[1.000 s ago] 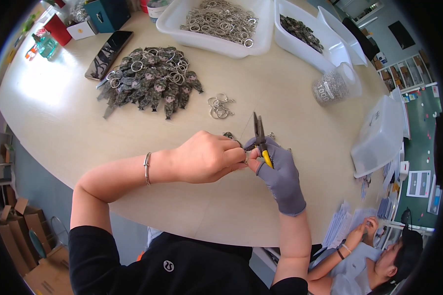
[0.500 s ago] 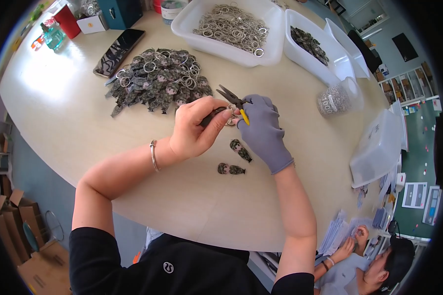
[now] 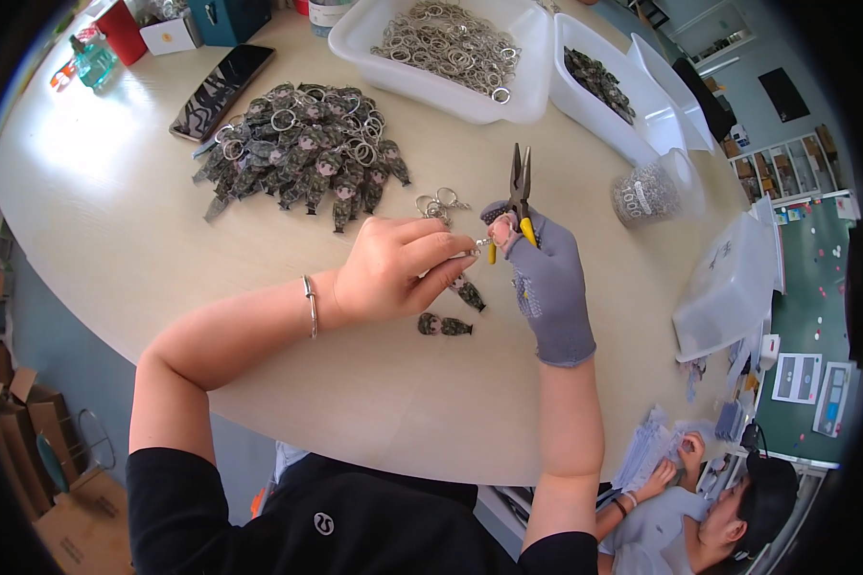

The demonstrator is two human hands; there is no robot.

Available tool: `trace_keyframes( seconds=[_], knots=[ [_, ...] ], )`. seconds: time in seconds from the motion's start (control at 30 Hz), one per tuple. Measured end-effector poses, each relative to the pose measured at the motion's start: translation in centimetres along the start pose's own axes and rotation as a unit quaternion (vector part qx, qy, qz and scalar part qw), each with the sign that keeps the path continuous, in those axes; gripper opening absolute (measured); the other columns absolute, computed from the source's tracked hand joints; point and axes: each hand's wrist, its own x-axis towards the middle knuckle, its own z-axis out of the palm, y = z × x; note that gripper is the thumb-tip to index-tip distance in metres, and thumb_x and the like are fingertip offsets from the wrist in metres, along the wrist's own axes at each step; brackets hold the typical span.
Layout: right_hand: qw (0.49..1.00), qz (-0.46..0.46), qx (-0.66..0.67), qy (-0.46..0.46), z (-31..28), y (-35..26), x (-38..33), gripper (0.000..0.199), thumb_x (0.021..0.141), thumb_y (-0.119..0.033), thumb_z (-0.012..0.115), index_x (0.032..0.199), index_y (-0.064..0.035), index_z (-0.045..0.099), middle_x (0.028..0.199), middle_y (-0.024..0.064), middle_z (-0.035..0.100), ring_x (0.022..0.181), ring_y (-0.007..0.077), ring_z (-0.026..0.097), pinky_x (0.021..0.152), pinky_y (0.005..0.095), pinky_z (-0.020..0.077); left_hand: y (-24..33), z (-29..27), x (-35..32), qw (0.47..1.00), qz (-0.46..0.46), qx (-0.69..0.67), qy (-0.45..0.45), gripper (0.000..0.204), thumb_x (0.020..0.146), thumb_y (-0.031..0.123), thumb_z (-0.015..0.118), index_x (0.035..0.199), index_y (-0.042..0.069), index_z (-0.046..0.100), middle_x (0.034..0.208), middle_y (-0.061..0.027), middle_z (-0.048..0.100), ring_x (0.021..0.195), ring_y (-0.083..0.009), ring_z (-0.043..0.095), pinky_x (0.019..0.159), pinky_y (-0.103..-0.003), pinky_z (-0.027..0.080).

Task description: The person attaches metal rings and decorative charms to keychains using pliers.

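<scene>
**Pliers and a small figure charm held together above the table**

The left hand [image 3: 393,268] is bare, with a bangle at the wrist, and its fingers are pinched shut on a small camouflage figure charm [image 3: 468,290] that hangs just below the fingertips. The right hand [image 3: 545,278] wears a grey glove and is closed around a pair of pliers [image 3: 519,196] with yellow handles, the dark tips pointing up and away. Both hands meet above the round pale table [image 3: 115,220]. A second figure charm [image 3: 443,326] lies flat on the table just under the hands. A few loose key rings [image 3: 437,203] lie just beyond the left hand. Farther back sits a heap of finished charms [image 3: 297,153], and behind it a white tray of metal rings [image 3: 451,43].
</scene>
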Motion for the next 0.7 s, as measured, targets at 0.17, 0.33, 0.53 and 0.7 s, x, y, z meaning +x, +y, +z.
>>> trace_keyframes(
  seconds=[0.17,0.33,0.53,0.7],
  knots=[
    [0.989,0.043,0.140,-0.025,0.1,-2.3,-2.6,0.015,0.089,-0.011,0.063,0.095,0.0030,0.063,0.083,-0.0013,0.058,0.077,0.0055,0.048,0.070,0.0192,0.0380,0.4,0.4,-0.1,0.998,0.053,0.015,0.004,0.013,0.077,0.007,0.071,0.088,0.005,0.064,0.068,-0.0057,0.058,0.055,-0.0231,0.057,0.047,-0.034,0.046],
    [0.986,0.022,0.164,-0.026,0.9,-3.1,-3.6,0.017,0.090,-0.013,0.064,0.096,0.0035,0.062,0.084,-0.0003,0.059,0.078,0.0055,0.049,0.070,0.0193,0.0386,0.6,0.3,-0.2,0.996,0.091,0.011,-0.002,0.020,0.072,0.001,0.073,0.090,0.001,0.066,0.070,-0.0069,0.061,0.055,-0.0206,0.060,0.046,-0.031,0.045],
    [0.986,0.020,0.163,-0.032,1.4,-3.5,-3.9,0.019,0.091,-0.014,0.064,0.096,0.0039,0.062,0.085,0.0004,0.059,0.078,0.0060,0.050,0.071,0.0194,0.0400,0.8,0.4,-0.3,0.995,0.095,0.018,0.015,0.016,0.076,0.009,0.071,0.090,0.005,0.065,0.068,-0.0037,0.056,0.055,-0.0202,0.057,0.046,-0.033,0.045],
    [0.986,0.023,0.160,-0.033,1.2,-3.7,-4.0,0.021,0.091,-0.016,0.064,0.096,0.0042,0.062,0.086,0.0011,0.059,0.078,0.0062,0.049,0.071,0.0196,0.0400,0.8,0.2,-0.4,0.994,0.105,0.018,0.015,0.018,0.076,0.009,0.072,0.091,0.004,0.065,0.068,-0.0035,0.056,0.054,-0.0196,0.056,0.045,-0.033,0.044]
  ],
)
